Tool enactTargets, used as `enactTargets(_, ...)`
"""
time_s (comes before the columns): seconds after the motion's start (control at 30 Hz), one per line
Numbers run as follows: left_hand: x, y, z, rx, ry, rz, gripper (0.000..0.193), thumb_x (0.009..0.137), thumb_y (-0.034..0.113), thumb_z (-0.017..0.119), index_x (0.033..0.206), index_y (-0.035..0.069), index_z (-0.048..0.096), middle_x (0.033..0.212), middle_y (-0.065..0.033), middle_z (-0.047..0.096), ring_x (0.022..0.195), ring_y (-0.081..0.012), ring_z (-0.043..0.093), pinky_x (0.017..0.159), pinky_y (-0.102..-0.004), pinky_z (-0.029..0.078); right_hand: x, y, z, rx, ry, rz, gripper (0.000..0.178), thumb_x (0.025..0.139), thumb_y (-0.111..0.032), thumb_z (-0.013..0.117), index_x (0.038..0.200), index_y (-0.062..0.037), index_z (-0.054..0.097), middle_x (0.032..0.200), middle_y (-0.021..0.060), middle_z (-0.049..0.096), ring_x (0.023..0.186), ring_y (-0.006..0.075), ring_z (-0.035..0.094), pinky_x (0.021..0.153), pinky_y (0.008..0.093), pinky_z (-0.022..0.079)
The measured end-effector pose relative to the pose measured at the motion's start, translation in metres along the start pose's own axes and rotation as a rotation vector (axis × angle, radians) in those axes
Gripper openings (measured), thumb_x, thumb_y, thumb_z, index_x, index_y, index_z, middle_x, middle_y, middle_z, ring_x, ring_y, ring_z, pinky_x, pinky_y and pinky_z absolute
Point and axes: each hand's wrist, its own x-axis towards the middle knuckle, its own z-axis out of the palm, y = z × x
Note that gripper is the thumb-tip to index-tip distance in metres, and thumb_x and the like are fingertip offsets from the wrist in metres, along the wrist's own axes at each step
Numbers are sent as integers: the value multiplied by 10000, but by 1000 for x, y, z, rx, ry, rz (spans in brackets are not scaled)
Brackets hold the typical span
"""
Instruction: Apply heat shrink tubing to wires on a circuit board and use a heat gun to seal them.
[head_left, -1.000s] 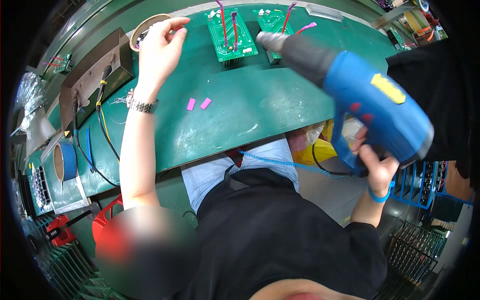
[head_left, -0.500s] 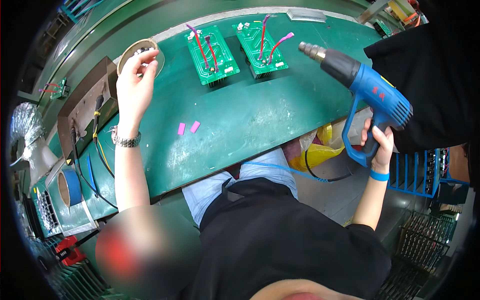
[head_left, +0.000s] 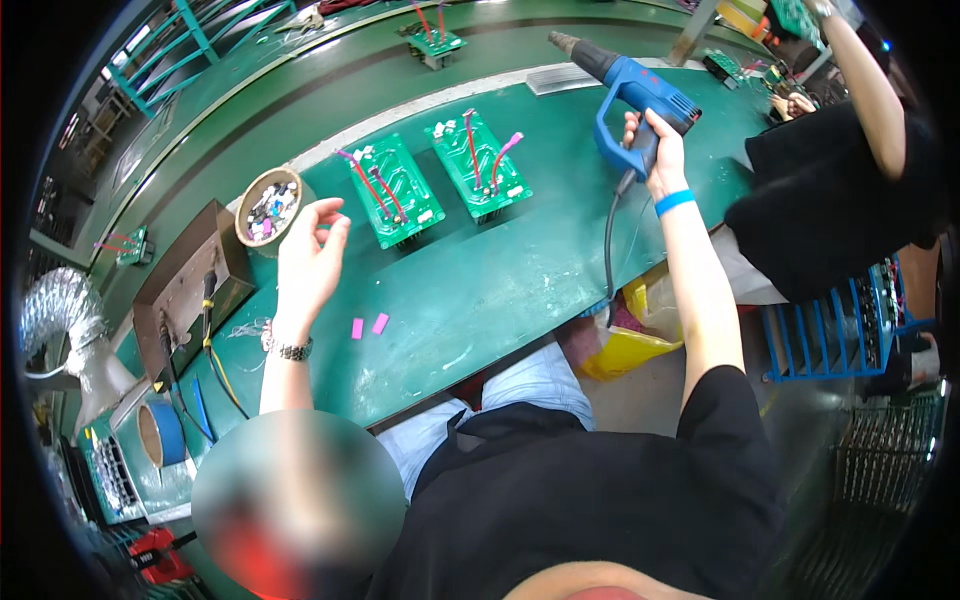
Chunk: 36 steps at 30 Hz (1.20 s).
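My right hand [head_left: 662,158] grips the handle of a blue heat gun [head_left: 655,95] above the far right of the green bench, its metal nozzle pointing to the upper left. My left hand [head_left: 312,262] is just right of a round tub [head_left: 246,228] of small mixed parts. Its fingers are loosely bent, the thumb apart, and nothing shows between them. Two green circuit boards, a left one [head_left: 385,172] and a right one [head_left: 470,150], stand beyond my hands with red wires rising from them. Two short pink sleeves [head_left: 357,328] lie nearer me.
A brown metal tray [head_left: 195,262] with black-handled tools stands left of the tub. Further left are a roll of blue tape [head_left: 165,432] and a foil duct [head_left: 75,310]. Another board [head_left: 436,42] sits beyond the bench. Another person [head_left: 830,190] works at the right.
My left hand has come out from over the tub to its right side. My right hand has carried the heat gun forward and left, over the bench. The view has shifted.
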Motion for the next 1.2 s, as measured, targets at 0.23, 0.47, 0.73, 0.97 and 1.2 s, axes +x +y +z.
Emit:
enactTargets(0.23, -7, 15, -4, -29, -112, -87, 381, 867, 197, 674, 1195, 27, 581, 1023, -57, 626, 753, -98, 581, 721, -284, 507, 24, -4, 8, -1485, 242, 186, 578, 879, -552, 525, 1019, -8, 660, 1001, 191, 681, 871, 309, 688, 738, 406, 557)
enactTargets(0.47, 36, 57, 21, -54, -75, 70, 262, 861, 235, 676, 1032, 37, 675, 826, -54, 677, 673, -132, 591, 668, -277, 490, -68, 12, 118, -1601, -397, -630, 504, 827, -360, 716, 1197, -34, 609, 1064, 143, 639, 929, 225, 656, 826, 332, 523)
enactTargets(0.73, 43, 55, 37, -65, -194, 304, 147, 941, 121, 587, 905, -14, 631, 750, -1, 576, 690, -55, 488, 613, -225, 424, -105, 77, 198, -1249, -792, -464, 291, 820, -349, 632, 894, -78, 710, 837, 149, 694, 811, 271, 676, 722, 382, 522)
enactTargets(0.97, 42, 41, 54, -261, -212, 174, 455, 921, 1, 573, 1331, 10, 376, 889, -51, 589, 715, -69, 497, 662, -201, 430, -113, 82, 193, -1176, -842, -534, 350, 780, -330, 694, 939, -19, 671, 775, 148, 664, 743, 315, 649, 658, 413, 503)
enactTargets(1.2, 31, 54, 18, -363, -159, 270, 595, 905, -25, 577, 1427, 42, 298, 1222, -112, 544, 871, -88, 541, 804, -228, 472, -107, 92, 206, -1152, -551, -745, 245, 796, -284, 622, 834, -51, 685, 795, 198, 654, 745, 367, 648, 662, 417, 527)
